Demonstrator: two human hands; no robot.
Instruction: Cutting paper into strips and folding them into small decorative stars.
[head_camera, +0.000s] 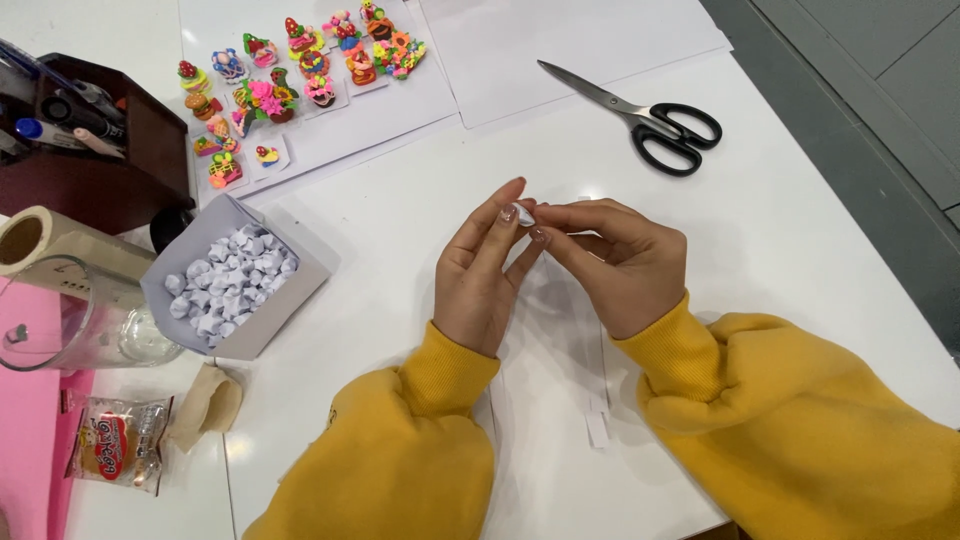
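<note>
At far left, a small clear plastic snack packet with a red-and-orange round label (118, 447) lies flat at the table's edge, beside a clear glass measuring jug (75, 318) and a roll of beige tape (45, 238). A folded grey paper tray (285, 300), tilted toward the person, holds a heap of small white folded paper pieces (228, 282), seemingly kept within easy reach. Above it, bright clay miniatures (300, 70) sit in rows on white paper sheets (400, 110). At centre, the left hand (485, 275) and right hand (615, 262), in yellow sleeves, meet over the white table (800, 230); fingertips of both pinch a tiny white paper piece (523, 213), held up close for fine work. Black-handled scissors (640, 117) lie to the right, blades together.
</note>
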